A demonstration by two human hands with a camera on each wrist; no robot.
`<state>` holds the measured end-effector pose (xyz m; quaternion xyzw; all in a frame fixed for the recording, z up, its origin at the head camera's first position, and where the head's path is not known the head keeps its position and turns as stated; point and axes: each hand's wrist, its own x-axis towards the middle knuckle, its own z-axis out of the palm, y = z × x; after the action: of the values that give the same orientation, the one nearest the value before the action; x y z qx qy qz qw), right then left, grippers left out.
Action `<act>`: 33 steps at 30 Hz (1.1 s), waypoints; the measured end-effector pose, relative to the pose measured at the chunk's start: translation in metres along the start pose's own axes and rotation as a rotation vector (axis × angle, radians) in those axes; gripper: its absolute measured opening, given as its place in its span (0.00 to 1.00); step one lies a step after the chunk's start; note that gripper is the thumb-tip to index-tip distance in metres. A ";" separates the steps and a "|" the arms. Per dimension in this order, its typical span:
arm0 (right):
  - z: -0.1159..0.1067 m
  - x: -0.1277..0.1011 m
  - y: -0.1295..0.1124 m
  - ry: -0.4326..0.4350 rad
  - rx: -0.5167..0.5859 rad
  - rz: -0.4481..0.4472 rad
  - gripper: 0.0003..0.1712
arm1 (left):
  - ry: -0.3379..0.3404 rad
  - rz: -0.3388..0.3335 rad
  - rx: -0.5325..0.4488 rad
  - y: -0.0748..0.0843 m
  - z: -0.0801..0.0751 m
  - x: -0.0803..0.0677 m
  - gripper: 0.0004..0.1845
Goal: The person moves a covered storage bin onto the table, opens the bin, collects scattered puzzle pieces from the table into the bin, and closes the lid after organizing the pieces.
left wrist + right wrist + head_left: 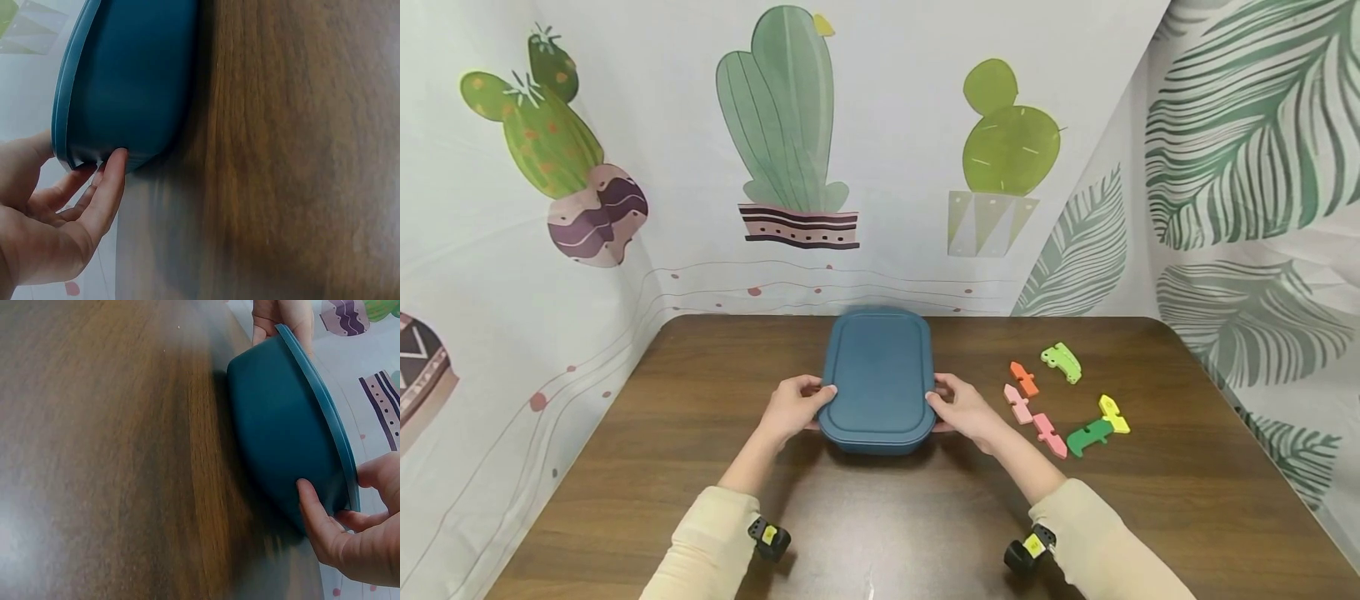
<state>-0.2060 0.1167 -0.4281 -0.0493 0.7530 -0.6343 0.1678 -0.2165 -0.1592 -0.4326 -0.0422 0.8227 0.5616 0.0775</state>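
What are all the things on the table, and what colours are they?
container: 1, dark blue, lid on, middle of the table
puzzle pieces: 6, two green, two pink, one orange, one yellow, on the table to the right of the container
table: 1, dark brown wood, beneath everything
backdrop: cloth, white with cacti and leaves, behind and beside the table
left hand: holds the container's left edge
right hand: holds its right edge

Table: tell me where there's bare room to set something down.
Table: bare wood left of the left hand and box, also along the near edge between the sleeves. Crowded right of the right hand, where puzzle pieces lie scattered.
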 end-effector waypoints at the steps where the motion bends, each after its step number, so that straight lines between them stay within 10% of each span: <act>1: -0.001 0.000 0.000 0.002 0.003 0.004 0.27 | 0.002 0.002 -0.001 0.001 0.001 0.000 0.21; 33: -0.025 -0.015 0.005 0.021 -0.027 0.052 0.29 | 0.005 0.042 -0.017 0.007 0.029 -0.003 0.18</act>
<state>-0.1993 0.1451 -0.4264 -0.0251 0.7643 -0.6200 0.1755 -0.2118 -0.1300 -0.4363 -0.0268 0.8189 0.5698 0.0630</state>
